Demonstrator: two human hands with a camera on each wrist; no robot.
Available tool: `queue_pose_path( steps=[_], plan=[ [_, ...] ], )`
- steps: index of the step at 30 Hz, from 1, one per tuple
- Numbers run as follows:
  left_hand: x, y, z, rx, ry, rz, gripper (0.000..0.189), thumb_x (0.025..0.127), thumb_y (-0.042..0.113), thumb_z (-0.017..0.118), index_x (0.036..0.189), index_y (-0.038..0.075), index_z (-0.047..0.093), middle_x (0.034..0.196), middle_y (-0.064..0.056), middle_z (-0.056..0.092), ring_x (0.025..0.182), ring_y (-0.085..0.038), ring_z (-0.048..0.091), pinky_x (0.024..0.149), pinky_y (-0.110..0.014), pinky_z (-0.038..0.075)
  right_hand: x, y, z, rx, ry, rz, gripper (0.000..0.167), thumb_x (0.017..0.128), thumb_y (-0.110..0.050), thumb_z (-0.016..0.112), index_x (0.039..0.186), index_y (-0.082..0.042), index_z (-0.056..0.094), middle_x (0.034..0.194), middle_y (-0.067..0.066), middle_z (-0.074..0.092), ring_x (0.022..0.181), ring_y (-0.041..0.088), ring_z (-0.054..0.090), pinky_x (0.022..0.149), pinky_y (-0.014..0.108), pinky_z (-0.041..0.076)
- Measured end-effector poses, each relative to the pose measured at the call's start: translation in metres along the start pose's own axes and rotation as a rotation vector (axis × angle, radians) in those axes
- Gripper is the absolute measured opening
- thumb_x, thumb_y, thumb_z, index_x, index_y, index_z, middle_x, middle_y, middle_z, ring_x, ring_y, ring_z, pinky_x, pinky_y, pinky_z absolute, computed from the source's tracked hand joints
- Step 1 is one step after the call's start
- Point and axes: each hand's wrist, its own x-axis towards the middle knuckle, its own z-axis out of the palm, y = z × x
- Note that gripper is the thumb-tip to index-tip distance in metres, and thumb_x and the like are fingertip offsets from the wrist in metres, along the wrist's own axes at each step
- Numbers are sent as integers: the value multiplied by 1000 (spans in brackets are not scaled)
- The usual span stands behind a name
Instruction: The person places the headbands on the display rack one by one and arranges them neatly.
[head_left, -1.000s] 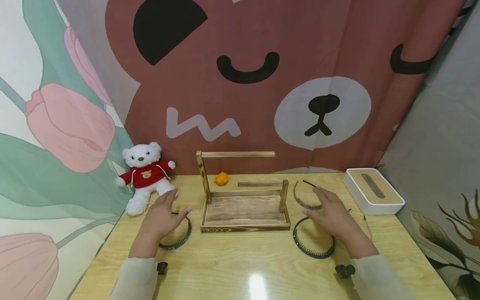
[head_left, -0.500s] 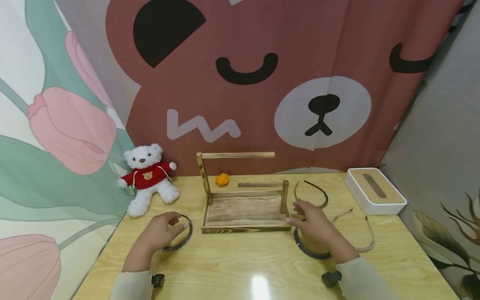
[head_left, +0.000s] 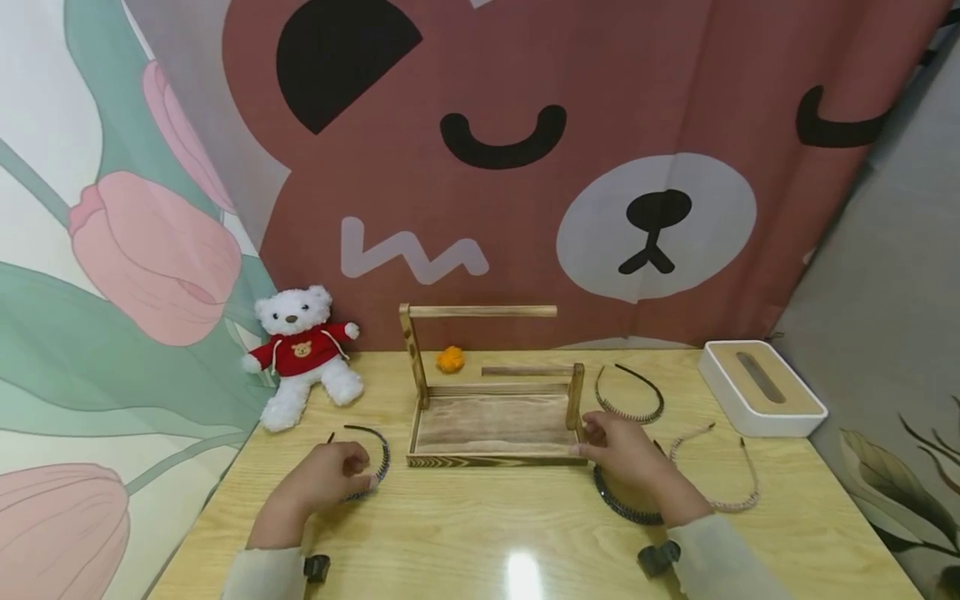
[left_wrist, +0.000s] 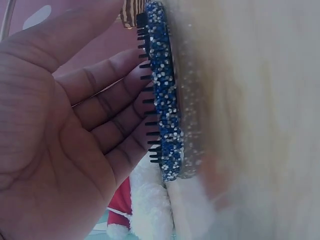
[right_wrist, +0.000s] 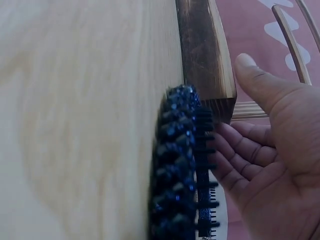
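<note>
At the left, a dark blue glittery toothed headband lies on the table. My left hand is over it, fingers loosely bent, fingertips close behind the teeth in the left wrist view. In the middle stands a wooden rack, a shallow tray with two posts, each with a crossbar. My right hand grips its front right corner, thumb over the rim and fingers along the outer side. Under the right forearm lies another dark blue toothed headband, partly hidden by the hand.
Behind my right hand is a thin dark headband, with a pink headband farther right. A white box with a wooden lid stands at the back right. A white teddy bear sits back left. An orange flower-like clump lies behind the rack.
My right hand has moved left, from over the right headbands to the rack's corner. My left hand has lowered over the left headband, its fingers bending. Rack and headbands stay put.
</note>
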Motion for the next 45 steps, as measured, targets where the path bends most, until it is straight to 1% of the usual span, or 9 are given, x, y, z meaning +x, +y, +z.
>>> queue_pose_path(
  steps=[11,21,27,31,34,37,41,43,45],
  plan=[
    [-3,3,-4,45,-56,75,28,82,22,97,98,14,76,91,5,71,87,-10,62,78,-32,57,4,2,3,-37,-15,-18,67,103,-33,79,153,7,57,121,7,75,113,25,72,97,50,63],
    [-3,-1,-2,30,-76,112,17,86,14,92,88,17,75,80,11,63,76,-4,54,69,-25,49,8,1,2,-39,-13,-36,68,102,-35,80,150,8,59,117,6,76,109,23,72,95,49,63],
    [-4,-1,-3,45,-30,116,14,89,9,87,86,17,76,78,12,64,74,-3,54,67,-25,49,8,1,2,-48,-21,-39,71,101,-39,81,150,8,59,116,5,76,108,22,72,95,49,63],
    [-8,2,-10,18,21,113,8,97,12,81,92,16,76,82,11,67,76,-2,56,69,-25,51,8,1,3,-60,-22,-42,71,101,-39,81,149,8,60,116,5,76,107,21,72,95,49,63],
    [-10,7,-21,-93,54,88,6,104,17,75,101,12,75,88,4,69,79,-4,57,69,-25,52,8,0,3,-59,-26,-40,70,101,-39,81,150,8,60,116,5,76,107,22,72,94,49,63],
    [-12,16,-33,-278,95,60,15,109,19,70,110,4,72,92,-5,69,79,-9,58,68,-27,54,8,0,3,-54,-28,-33,72,100,-40,81,150,7,59,118,5,75,108,22,72,94,50,63],
    [-15,35,-49,-544,220,40,21,112,18,64,119,-2,68,95,-2,67,83,-8,60,72,-24,56,8,1,4,-56,-25,-39,73,100,-41,81,150,7,59,118,5,75,107,22,72,94,49,63],
    [-15,49,-57,-731,300,82,15,113,12,62,117,0,68,96,3,68,88,-6,61,79,-20,56,8,2,4,-55,-20,-38,72,100,-41,81,150,7,60,117,5,75,106,21,72,93,47,64],
    [-13,65,-65,-929,355,191,13,114,7,57,115,4,70,95,6,69,90,-5,63,84,-17,57,8,3,4,-53,-16,-36,72,100,-41,81,149,6,60,116,5,75,106,20,72,92,46,64]
  ],
)
